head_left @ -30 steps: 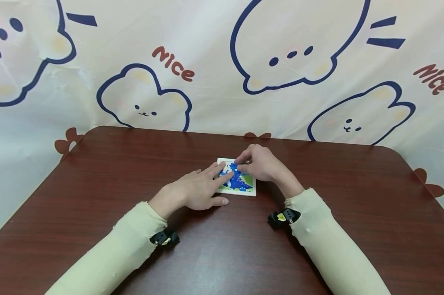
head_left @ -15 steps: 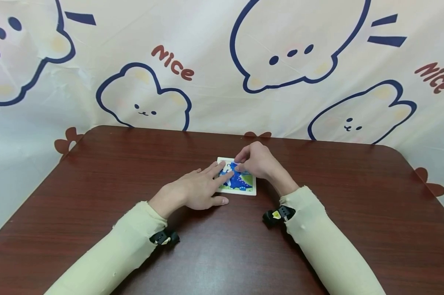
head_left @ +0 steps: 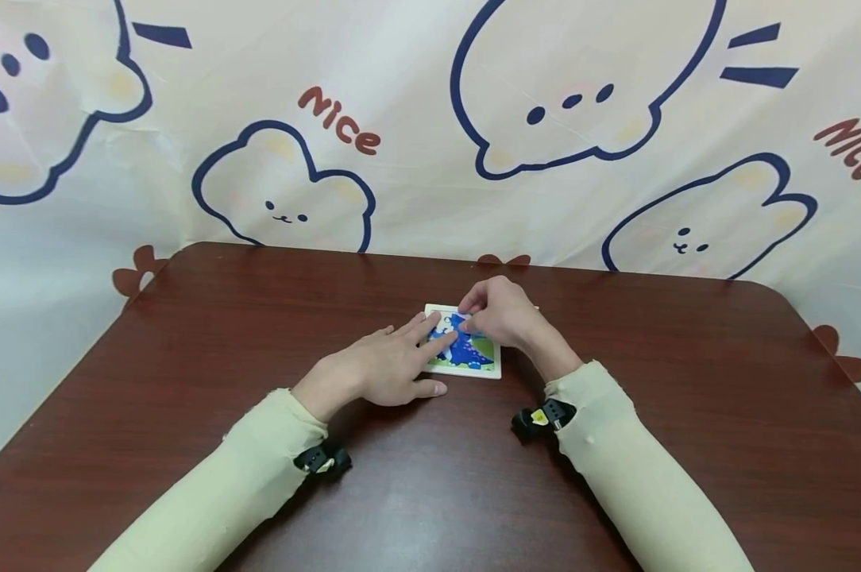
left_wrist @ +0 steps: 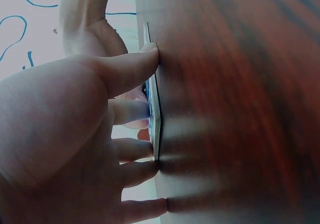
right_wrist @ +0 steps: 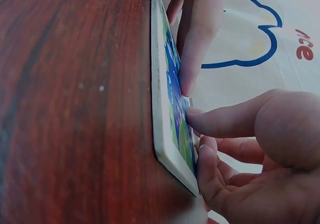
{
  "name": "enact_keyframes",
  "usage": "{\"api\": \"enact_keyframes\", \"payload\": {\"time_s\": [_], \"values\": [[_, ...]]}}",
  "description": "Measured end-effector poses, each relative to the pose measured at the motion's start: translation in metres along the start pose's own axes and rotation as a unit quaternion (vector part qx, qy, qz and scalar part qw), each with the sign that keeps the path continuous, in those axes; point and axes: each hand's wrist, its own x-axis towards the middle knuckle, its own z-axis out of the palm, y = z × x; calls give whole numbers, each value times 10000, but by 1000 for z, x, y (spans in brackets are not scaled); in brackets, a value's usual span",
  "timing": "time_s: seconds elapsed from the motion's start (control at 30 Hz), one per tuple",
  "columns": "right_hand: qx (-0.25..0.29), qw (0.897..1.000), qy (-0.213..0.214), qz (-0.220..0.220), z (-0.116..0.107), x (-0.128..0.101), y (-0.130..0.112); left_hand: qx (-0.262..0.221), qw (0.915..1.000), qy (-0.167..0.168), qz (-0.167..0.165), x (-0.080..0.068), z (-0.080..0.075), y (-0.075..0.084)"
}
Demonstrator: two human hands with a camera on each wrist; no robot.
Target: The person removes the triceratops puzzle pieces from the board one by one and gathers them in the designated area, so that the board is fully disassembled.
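A small square jigsaw puzzle [head_left: 476, 354] with a white frame lies on the table, showing a blue dinosaur over green. My left hand [head_left: 382, 372] is spread over its left side, index and middle fingertips on the picture and the thumb [left_wrist: 142, 64] by the near edge. From the right, my right hand [head_left: 503, 316] bends over the upper right part. Its thumb [right_wrist: 220, 121] and curled index finger pinch at a puzzle piece [right_wrist: 190, 102] whose thin edge stands slightly raised at the picture surface. The fingers hide most of that piece and the puzzle's upper right corner.
The dark brown wooden table [head_left: 430, 492] spreads around the puzzle. Behind it hangs a pale curtain [head_left: 416, 87] printed with cartoon animals and "Nice". A small black camera [head_left: 323, 461] sits at the left wrist, another camera [head_left: 542, 419] at the right.
My right hand and forearm have shifted slightly left and closer over the puzzle since the first frame, fingertips staying at its upper right. The left hand keeps its place; the head view has shifted a little.
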Motion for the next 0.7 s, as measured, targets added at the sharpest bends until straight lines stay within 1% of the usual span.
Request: {"api": "enact_keyframes", "payload": {"time_s": [0.17,0.37,0.7], "values": [[-40,10000,40,9,-2,-3,2,-8,10000,0,43,4,1,2],[-56,9999,8,-127,-1,-2,-2,2,10000,-38,-78,0,1,0],[-47,9999,28,-111,1,-3,-3,-16,10000,-60,-48,-1,0,-1]]}}
